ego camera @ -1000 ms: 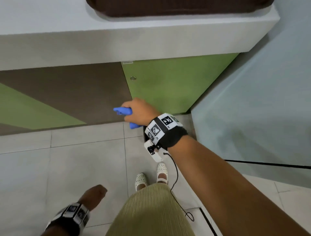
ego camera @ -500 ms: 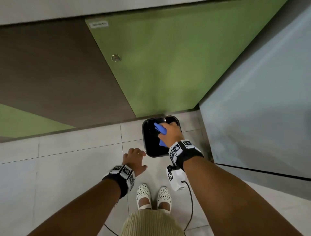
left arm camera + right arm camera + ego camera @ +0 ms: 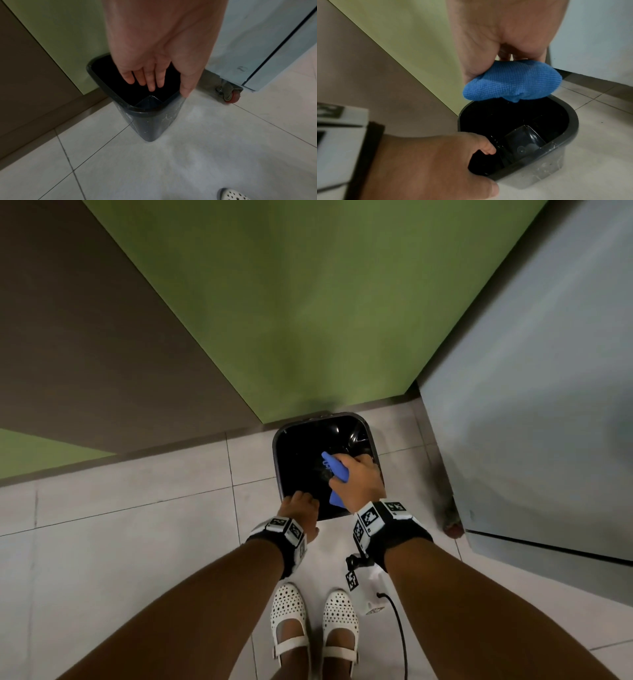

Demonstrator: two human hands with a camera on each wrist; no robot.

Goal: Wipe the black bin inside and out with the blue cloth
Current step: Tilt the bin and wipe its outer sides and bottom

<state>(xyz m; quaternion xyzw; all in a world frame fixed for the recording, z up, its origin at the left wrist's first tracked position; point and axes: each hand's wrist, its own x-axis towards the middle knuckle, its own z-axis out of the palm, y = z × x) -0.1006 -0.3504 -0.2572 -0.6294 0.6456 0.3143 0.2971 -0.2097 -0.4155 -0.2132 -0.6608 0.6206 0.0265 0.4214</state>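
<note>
The black bin (image 3: 279, 446) stands upright on the floor against the green cabinet panel, its mouth facing up. My right hand (image 3: 359, 481) hovers over the right side of the opening and grips the bunched blue cloth (image 3: 337, 472). The right wrist view shows the blue cloth (image 3: 513, 81) just above the bin's rim (image 3: 573, 121). My left hand (image 3: 299, 510) is at the near left corner of the rim. In the left wrist view my left hand (image 3: 164, 70) has straight fingers over the dark opening and the thumb outside the bin's wall (image 3: 150, 128), which shows pale smears.
A green panel (image 3: 308, 320) and a brown panel (image 3: 102, 337) rise behind the bin. A pale grey unit (image 3: 531, 405) on a red castor (image 3: 229, 96) stands close on the right. My white shoes (image 3: 287, 621) are just in front, on a tiled floor.
My head has tipped down. The right hand came down from cabinet height with the cloth to the bin's mouth. The left hand rose from my side and reached the bin's near rim.
</note>
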